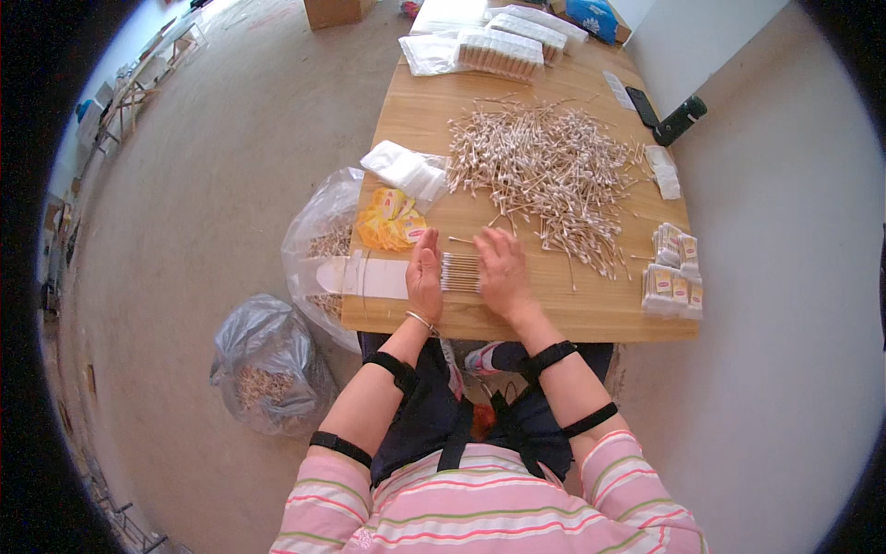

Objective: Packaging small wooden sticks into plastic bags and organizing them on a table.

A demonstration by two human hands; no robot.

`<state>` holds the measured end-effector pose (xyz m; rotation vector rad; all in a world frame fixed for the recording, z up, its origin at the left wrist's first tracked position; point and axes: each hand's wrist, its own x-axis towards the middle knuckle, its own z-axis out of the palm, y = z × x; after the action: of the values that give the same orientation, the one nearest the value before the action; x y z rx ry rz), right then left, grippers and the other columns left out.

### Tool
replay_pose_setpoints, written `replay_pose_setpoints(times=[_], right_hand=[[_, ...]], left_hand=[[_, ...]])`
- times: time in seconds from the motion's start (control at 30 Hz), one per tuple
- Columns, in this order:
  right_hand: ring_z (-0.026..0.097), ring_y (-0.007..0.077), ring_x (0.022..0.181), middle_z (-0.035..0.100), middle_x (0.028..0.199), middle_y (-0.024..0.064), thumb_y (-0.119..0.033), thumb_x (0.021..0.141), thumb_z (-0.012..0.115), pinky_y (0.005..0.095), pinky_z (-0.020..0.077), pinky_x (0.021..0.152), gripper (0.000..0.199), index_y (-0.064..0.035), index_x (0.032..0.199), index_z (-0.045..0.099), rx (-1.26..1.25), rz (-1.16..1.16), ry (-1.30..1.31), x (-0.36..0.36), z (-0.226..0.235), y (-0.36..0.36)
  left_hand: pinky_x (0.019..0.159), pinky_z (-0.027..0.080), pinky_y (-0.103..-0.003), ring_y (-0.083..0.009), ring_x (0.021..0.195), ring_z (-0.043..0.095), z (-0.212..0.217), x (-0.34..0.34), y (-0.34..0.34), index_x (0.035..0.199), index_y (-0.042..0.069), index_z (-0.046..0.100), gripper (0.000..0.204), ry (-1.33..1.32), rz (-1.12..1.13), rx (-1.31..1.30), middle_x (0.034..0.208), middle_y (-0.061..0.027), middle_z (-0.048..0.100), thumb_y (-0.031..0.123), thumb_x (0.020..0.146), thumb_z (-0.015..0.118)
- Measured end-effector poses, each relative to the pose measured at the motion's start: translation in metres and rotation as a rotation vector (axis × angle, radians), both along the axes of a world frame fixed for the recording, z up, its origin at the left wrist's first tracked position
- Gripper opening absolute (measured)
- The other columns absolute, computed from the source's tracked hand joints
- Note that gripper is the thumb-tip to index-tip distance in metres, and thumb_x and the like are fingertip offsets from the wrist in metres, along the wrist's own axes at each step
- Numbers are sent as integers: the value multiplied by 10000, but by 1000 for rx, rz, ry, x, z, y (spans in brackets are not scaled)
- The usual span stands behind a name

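Observation:
A neat row of cotton swabs (pixel 460 272) lies side by side on the wooden table (pixel 591 309), between my two hands. My left hand (pixel 425 277) stands on edge at the row's left ends, its fingers stretched out and together. At the right ends, my right hand (pixel 503 275) has its fingers spread and slightly bent, partly covering the tips. Left of my left hand, a white strip-shaped board (pixel 385 278) reaches to the table's edge. Beyond my hands spreads a large loose heap of cotton swabs (pixel 544 166).
Yellow printed packets (pixel 391 220) and clear plastic bags (pixel 406 172) lie at the left. Packed swab bundles (pixel 671 288) sit at the right edge. Farther back are bagged swabs (pixel 499 54), a phone (pixel 642 107) and a dark bottle (pixel 679 121). Plastic sacks (pixel 268 365) stand on the floor.

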<state>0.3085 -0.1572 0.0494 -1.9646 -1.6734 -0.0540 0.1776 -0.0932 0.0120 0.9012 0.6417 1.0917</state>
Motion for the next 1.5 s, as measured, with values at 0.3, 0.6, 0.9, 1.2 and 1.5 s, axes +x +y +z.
replay_pose_setpoints(times=[0.3,0.6,0.9,1.2,1.5], right_hand=[[384,329,1244,471,1274,170,-94,848,527,442,305,1051,345,-26,1186,539,32,-2,89,-29,-8,-13],[422,297,1257,441,1350,180,-71,897,437,357,292,1075,379,35,1261,452,173,-54,697,-35,-17,-1],[208,355,1390,246,1479,225,-152,900,475,418,180,1137,560,55,1388,292,36,-11,284,-28,-16,-19],[82,386,1413,144,1488,289,-555,834,521,461,59,1154,930,114,1396,205,-428,75,-181,-39,-1,-34],[74,389,1412,135,1486,285,-611,757,589,454,67,1156,1056,119,1398,174,-384,104,-79,-40,3,-35]], left_hand=[[1130,220,-356,-251,1370,290,-2,-1,2,1404,-34,300,560,12,-53,15,1460,-163,324,356,1007,357],[1135,211,-357,-257,1372,283,-3,-3,4,1404,-46,293,585,85,-112,55,1464,-171,314,375,1004,353],[1122,227,-346,-255,1347,325,0,-1,1,1393,-51,318,591,62,-95,33,1435,-185,357,389,1001,361],[1111,241,-348,-271,1339,341,2,3,-1,1379,-67,337,590,121,-97,119,1418,-211,378,391,1007,340],[1014,345,-363,-301,1187,464,19,-37,-3,1255,35,537,378,631,-75,469,1271,-170,502,254,951,486]])
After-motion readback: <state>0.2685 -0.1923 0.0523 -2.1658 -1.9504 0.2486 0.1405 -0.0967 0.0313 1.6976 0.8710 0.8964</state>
